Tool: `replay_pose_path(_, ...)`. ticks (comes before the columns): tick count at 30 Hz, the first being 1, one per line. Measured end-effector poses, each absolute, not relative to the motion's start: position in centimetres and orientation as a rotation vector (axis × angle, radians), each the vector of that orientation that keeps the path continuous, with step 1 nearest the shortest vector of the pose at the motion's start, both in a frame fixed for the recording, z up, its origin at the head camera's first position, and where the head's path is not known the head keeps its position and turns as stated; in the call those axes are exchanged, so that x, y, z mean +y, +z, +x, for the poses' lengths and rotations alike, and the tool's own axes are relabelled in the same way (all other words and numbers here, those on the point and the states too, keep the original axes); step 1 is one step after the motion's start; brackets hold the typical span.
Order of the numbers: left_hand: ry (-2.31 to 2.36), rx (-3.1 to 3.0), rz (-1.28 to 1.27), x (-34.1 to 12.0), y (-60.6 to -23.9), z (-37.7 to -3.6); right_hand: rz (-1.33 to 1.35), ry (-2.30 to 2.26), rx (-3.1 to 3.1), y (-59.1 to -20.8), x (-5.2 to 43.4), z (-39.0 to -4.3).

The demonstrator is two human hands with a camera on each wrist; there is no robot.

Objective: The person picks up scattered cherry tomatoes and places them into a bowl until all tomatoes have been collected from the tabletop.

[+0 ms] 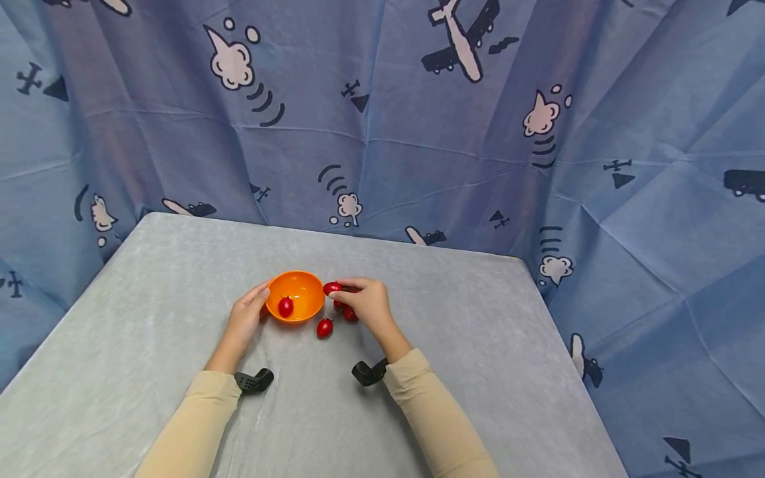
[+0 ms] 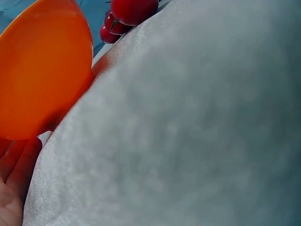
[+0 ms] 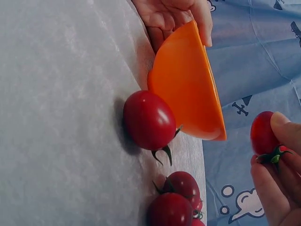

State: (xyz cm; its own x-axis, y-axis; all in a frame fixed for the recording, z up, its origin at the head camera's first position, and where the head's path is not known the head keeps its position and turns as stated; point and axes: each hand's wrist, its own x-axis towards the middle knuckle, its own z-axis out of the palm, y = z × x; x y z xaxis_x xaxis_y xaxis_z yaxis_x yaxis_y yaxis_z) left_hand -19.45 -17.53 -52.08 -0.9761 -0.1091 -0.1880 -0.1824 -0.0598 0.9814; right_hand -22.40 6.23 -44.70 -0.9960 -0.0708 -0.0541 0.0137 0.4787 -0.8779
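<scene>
An orange bowl (image 1: 307,300) stands on the table with one red cherry tomato (image 1: 285,307) inside. My left hand (image 1: 245,320) holds the bowl's left side, its thumb at the rim and its fingers against the outer wall. Beside the right rim, my right hand (image 1: 370,307) pinches another cherry tomato (image 3: 263,134) between thumb and fingers, green stem showing. That tomato is raised off the table in the right wrist view. One loose tomato (image 1: 325,328) lies in front of the bowl's right side. More tomatoes (image 1: 350,314) cluster under my right hand, partly hidden by it.
A pale grey cloth covers the table (image 1: 454,332). Behind it and along the right side hangs a blue curtain (image 1: 406,166) printed with planes and clouds. Each wrist wears a black camera mount (image 1: 254,381).
</scene>
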Motion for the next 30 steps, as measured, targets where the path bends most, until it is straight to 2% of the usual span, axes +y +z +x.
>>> replay_pose_path(30,2.199,2.155,-0.316,-17.7,-52.2,-19.4,-0.176,-1.476,2.627,-44.1,2.4,-23.3)
